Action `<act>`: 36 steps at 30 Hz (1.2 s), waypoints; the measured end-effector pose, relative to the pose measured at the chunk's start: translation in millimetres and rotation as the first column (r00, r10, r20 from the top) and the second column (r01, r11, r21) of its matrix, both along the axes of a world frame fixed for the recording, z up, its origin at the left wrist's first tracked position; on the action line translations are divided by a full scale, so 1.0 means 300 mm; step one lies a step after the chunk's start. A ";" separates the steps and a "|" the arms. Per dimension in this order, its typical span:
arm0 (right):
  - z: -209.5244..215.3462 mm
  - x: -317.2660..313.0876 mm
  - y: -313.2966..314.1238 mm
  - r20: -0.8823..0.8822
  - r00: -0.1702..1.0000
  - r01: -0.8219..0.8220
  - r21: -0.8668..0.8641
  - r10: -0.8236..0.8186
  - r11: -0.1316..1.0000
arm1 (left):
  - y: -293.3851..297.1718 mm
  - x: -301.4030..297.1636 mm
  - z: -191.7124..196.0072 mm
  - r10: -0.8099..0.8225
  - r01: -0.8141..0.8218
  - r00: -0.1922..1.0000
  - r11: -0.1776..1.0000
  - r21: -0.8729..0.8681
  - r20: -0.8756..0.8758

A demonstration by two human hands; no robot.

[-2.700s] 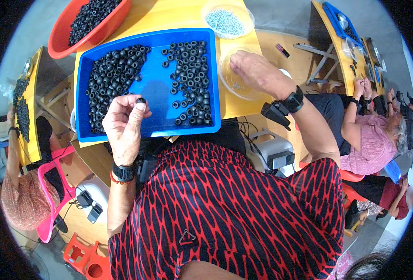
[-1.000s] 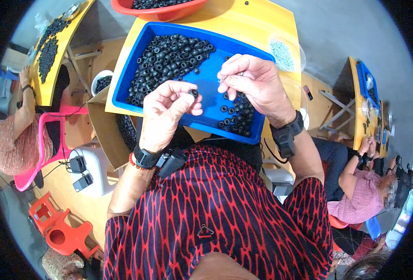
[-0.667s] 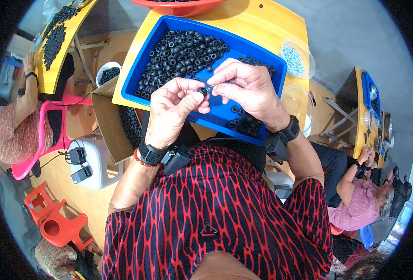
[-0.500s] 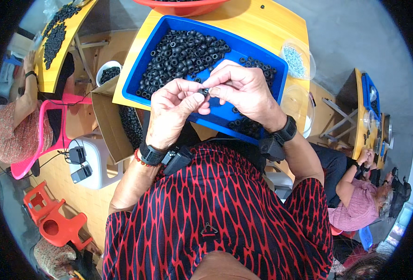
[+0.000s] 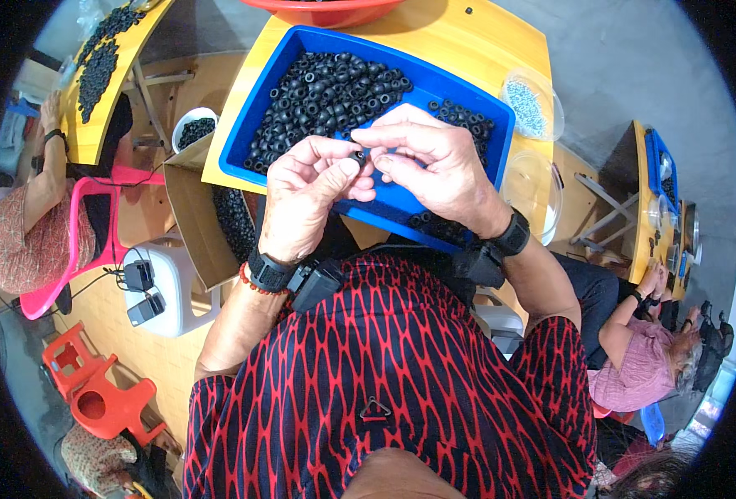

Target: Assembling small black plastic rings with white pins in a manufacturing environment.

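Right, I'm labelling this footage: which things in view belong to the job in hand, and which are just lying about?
Job in hand, as it looks: black ring held in the left hand; right hand close beside it; blue tray; loose rings inside it; probably the pale-blue bits.

Just lying about, seemingly: white stool; black boxes on it; orange plastic seat.

Small black ring [image 5: 359,156], held up
It looks short and round, pinched between thumb and finger of the left hand [image 5: 305,195], near the right hand [image 5: 443,170]; its hole is too small to tell.
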State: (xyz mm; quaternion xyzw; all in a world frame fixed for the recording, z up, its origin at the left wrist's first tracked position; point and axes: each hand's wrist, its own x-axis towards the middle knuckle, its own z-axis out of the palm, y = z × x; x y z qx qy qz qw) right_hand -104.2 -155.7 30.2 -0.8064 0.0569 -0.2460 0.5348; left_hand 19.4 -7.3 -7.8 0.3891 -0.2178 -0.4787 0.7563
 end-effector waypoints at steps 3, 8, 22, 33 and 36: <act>-0.006 -0.002 -0.007 -0.023 1.000 0.010 0.052 -0.009 0.999 | 0.001 0.002 0.006 0.002 -0.002 1.000 1.000 0.009 0.018; 0.000 0.027 -0.027 0.080 0.993 -0.067 -0.199 0.084 0.978 | -0.008 0.029 0.004 0.019 -0.022 0.997 0.999 0.046 0.076; -0.160 0.076 -0.082 -0.416 0.900 -0.286 -0.332 0.133 0.899 | 0.019 0.144 -0.034 0.475 -0.468 0.854 0.880 -0.085 0.211; -0.128 0.054 -0.063 -0.424 0.894 -0.149 0.020 0.143 0.989 | 0.028 0.141 -0.027 0.408 -0.415 0.868 0.909 -0.035 0.283; -0.046 0.013 -0.075 -0.369 0.921 -0.008 0.307 0.127 0.952 | 0.027 0.127 -0.011 0.359 -0.371 0.888 0.928 -0.011 0.287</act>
